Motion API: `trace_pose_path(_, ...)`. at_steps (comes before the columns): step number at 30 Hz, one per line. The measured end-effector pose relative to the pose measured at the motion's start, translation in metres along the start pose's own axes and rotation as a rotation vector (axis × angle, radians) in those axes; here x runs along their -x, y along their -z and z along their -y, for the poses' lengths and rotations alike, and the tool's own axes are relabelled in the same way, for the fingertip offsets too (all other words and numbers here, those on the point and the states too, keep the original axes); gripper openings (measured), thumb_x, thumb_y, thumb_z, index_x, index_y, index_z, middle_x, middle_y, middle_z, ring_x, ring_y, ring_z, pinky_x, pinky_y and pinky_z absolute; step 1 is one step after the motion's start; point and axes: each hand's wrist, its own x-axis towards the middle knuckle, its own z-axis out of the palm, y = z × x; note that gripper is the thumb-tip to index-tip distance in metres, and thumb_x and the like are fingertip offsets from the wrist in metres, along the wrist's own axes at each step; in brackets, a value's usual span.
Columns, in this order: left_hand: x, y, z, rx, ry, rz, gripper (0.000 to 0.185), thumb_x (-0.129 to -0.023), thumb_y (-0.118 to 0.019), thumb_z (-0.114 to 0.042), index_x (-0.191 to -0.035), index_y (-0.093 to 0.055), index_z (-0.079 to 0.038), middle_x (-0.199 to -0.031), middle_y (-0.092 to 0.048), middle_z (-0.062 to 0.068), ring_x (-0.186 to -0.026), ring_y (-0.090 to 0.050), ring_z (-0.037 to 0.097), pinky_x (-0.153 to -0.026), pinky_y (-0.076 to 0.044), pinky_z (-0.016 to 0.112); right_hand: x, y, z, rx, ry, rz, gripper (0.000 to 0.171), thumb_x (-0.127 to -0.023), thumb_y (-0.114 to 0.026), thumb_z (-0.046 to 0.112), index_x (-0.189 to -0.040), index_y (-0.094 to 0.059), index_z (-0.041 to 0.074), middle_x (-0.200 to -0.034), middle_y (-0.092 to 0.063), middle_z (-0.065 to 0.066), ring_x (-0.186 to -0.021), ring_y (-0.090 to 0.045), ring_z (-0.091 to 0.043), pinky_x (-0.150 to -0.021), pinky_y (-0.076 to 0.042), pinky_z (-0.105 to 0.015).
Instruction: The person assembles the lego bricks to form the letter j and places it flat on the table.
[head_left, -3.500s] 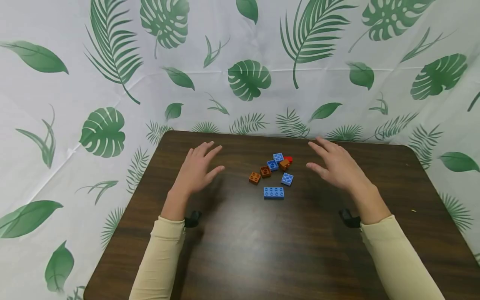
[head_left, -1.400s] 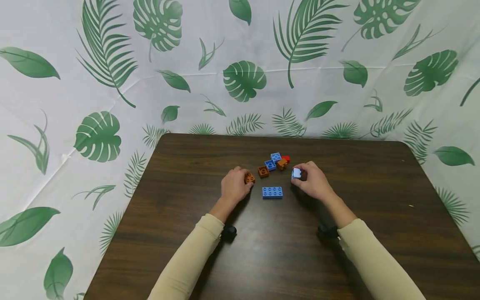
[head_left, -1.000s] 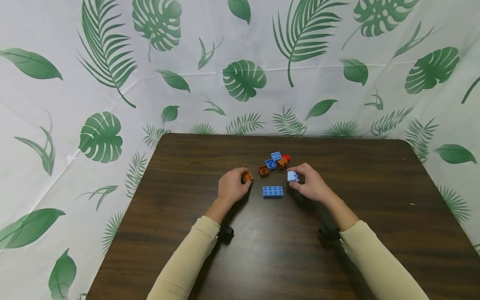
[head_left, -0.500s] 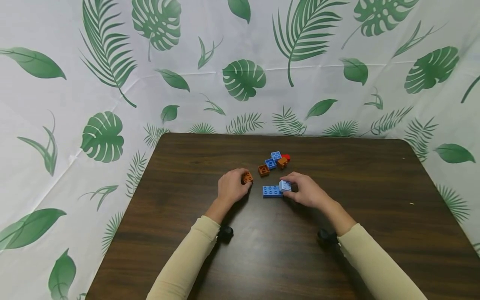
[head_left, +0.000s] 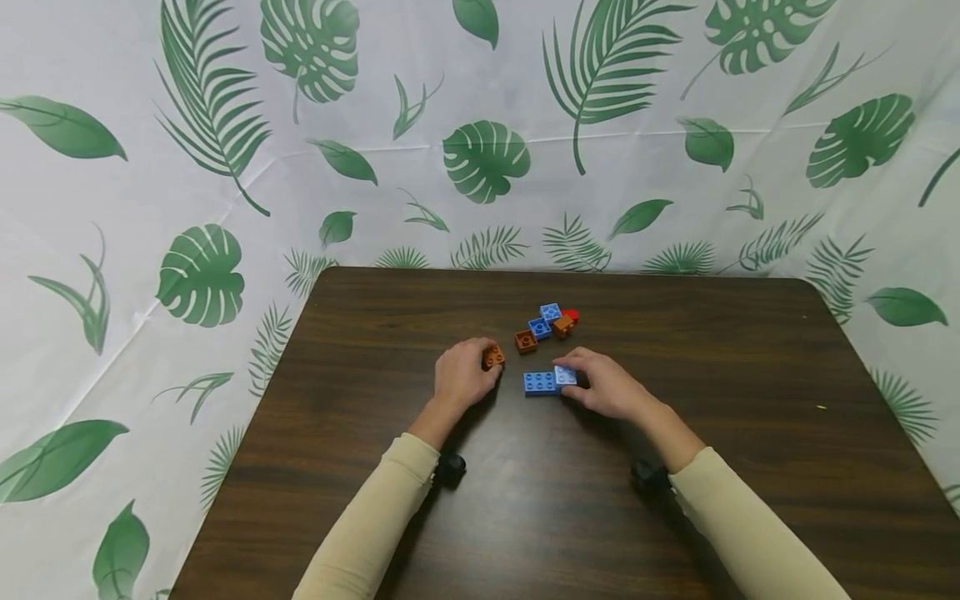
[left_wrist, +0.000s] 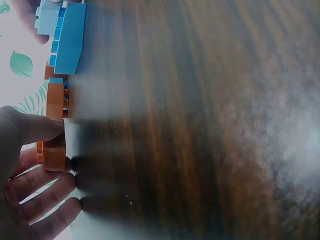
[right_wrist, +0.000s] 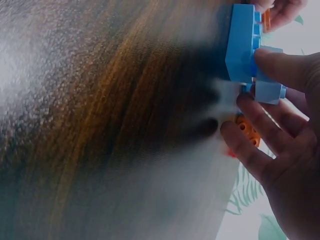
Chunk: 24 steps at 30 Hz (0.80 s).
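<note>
My left hand (head_left: 461, 372) pinches an orange-brown square toy brick (head_left: 493, 357) between thumb and fingers; in the left wrist view that brick (left_wrist: 54, 154) is close to the tabletop, studs facing the palm side. With thumb and fingers my right hand (head_left: 604, 383) grips a light blue square brick (head_left: 566, 376) over the right end of a long blue brick (head_left: 539, 383). In the right wrist view the light blue brick (right_wrist: 269, 90) overlaps the studs at one end of the long blue brick (right_wrist: 241, 42), projecting slightly past it.
Behind the hands on the dark wooden table (head_left: 517, 517) lie a brown brick (head_left: 526, 341), a blue brick (head_left: 539, 327), a lighter blue brick (head_left: 551, 312), an orange-brown brick (head_left: 562, 326) and a red piece (head_left: 572, 316). A leaf-patterned cloth (head_left: 420, 75) hangs behind the table.
Both hands came in from the sides and took hold of a brick each. The right hand carried the light blue brick left onto the long blue one; the left hand has stayed nearly still lately.
</note>
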Motion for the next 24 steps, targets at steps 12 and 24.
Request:
trace_pose_path(12,0.0002,0.0000,0.0002,-0.016,-0.011,-0.004,0.038,-0.082,-0.071,-0.040,-0.116,-0.068,-0.024,-0.109,-0.069,-0.002,-0.085,-0.065,0.017,-0.064,-0.051,0.036,-0.0015,-0.0004,0.0033,0.070,0.026,0.012,0.049,-0.090,-0.068,0.022,-0.136,-0.055,0.014,-0.117,-0.058,-0.004,-0.105,-0.057,-0.020,-0.092,-0.047,-0.045)
trace_pose_path(24,0.0001,-0.0005,0.0004,-0.016,-0.006,-0.003,0.037,-0.082,-0.071,-0.040,-0.116,-0.068,-0.025,-0.108,-0.068,-0.004,-0.082,-0.064,0.016,-0.063,-0.051,0.035,-0.0026,0.0016,0.0056,0.055,-0.020,0.020,0.049,-0.089,-0.069,0.023,-0.136,-0.056,0.014,-0.113,-0.058,-0.004,-0.100,-0.055,-0.019,-0.089,-0.048,-0.044)
